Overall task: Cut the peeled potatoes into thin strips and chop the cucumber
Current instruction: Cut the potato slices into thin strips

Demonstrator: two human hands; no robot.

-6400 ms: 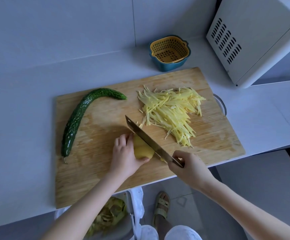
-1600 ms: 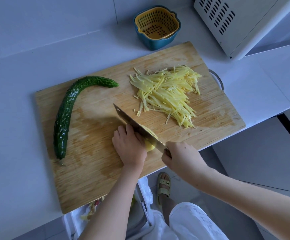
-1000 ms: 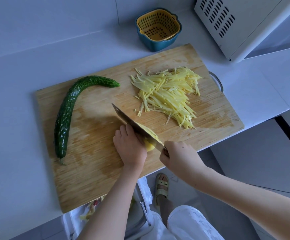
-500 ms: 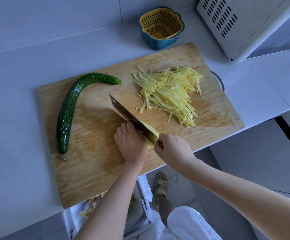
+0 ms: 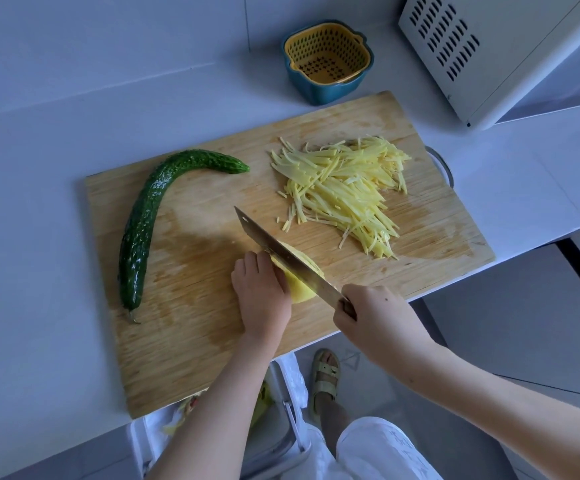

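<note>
A peeled yellow potato lies near the front edge of the wooden cutting board. My left hand holds it down with curled fingers. My right hand grips the handle of a cleaver, whose blade stands on the potato next to my left fingers. Slices lean off the blade's right side. A heap of thin potato strips lies on the board's right half. A whole curved cucumber lies along the left side.
A yellow strainer in a blue bowl stands behind the board. A white appliance fills the back right corner. Below the counter edge are a bin with peelings and my sandalled foot.
The cleaver has drawn back and come down through the potato again. My left hand has stayed on the potato. The view has shifted slightly.
</note>
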